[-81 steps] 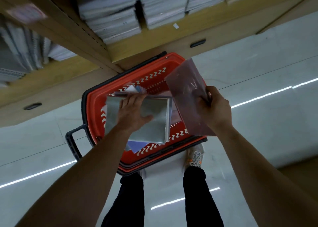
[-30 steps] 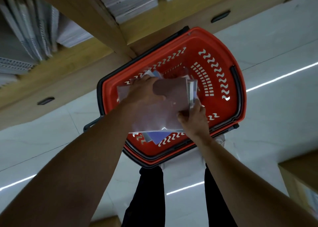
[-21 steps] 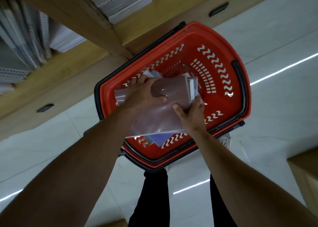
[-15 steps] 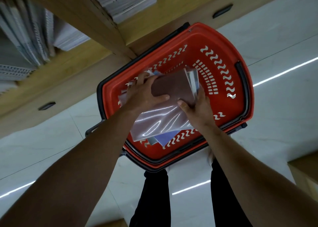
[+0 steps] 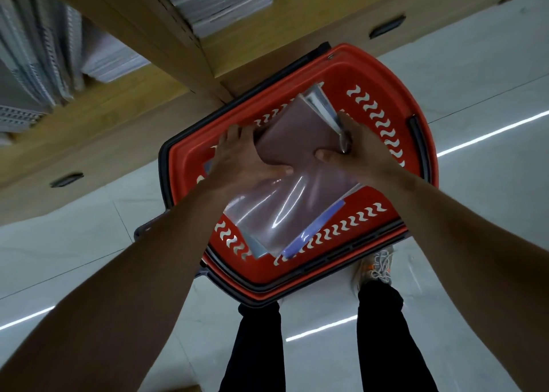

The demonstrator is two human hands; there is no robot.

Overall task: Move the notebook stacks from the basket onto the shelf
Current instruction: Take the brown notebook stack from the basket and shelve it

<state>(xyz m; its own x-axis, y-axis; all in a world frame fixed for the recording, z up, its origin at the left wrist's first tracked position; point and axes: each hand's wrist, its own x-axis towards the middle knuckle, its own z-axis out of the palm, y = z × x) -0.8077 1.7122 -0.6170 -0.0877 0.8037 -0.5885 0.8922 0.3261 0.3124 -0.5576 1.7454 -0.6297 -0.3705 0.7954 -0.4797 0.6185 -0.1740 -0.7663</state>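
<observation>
The basket [image 5: 353,67] wall rings the notebooks [image 5: 297,136], open only from above. Stacks [image 5: 219,2] crowd the shelf [image 5: 267,39] just behind it.

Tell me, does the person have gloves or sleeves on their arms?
No. The left arm and right arm are bare, no sleeve in view. The left hand and right hand wear no gloves, and no watch or ring shows.

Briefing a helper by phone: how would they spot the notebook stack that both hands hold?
Find the red basket on the floor by the wooden shelf. Inside, left hand and right hand grip the top stack: dusty pink, glossy-wrapped, unlike the lilac notebook beneath.
</observation>
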